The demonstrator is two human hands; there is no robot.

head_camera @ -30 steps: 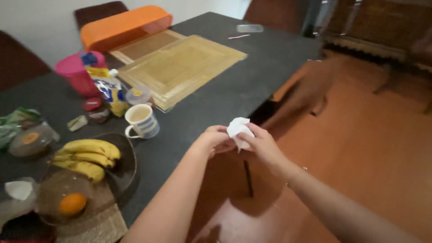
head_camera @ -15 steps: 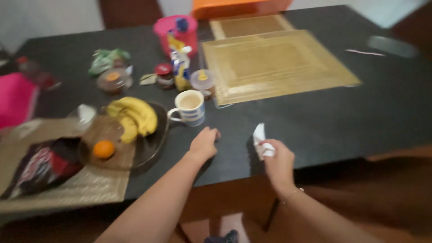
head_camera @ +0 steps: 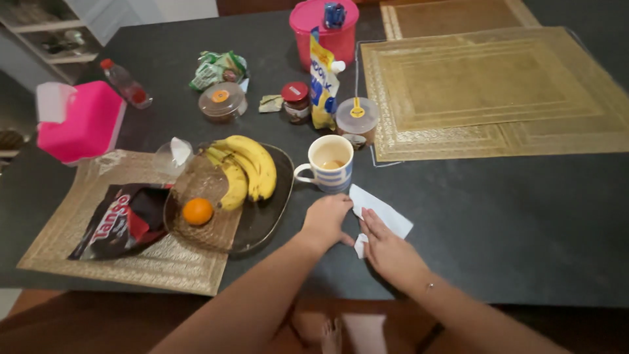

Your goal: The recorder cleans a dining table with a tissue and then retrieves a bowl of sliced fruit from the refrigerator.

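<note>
White paper tissue [head_camera: 380,211] lies flat on the dark counter [head_camera: 498,216], just in front of the striped mug [head_camera: 329,162] and between the person's two hands. The left hand [head_camera: 325,219] rests palm down on the counter at the tissue's left edge, its fingers curled loosely and touching the paper; its grip is not pinching anything, as far as can be seen. The right hand [head_camera: 386,246] lies flat over the tissue's near part, fingers stretched out and pressing the sheet onto the counter, grip spread rather than pinched. A small corner of the paper shows below, between the two hands, while the larger part fans out toward the upper right past the right fingertips.

The mug holds a little light-brown liquid and stands just beside a dark oval plate [head_camera: 262,216] carrying a bunch of bananas [head_camera: 246,167] and an orange [head_camera: 197,211]. Behind the mug stand a small lidded plastic cup [head_camera: 356,118], a yellow and blue pouch [head_camera: 322,85], a red-capped jar [head_camera: 295,100] and a pink lidded container [head_camera: 324,23]. Gold woven placemats [head_camera: 491,92] cover the counter to the right. On the left, a dark snack bag [head_camera: 124,219] lies on another placemat, and a pink tissue box [head_camera: 82,121] sits further off.
</note>
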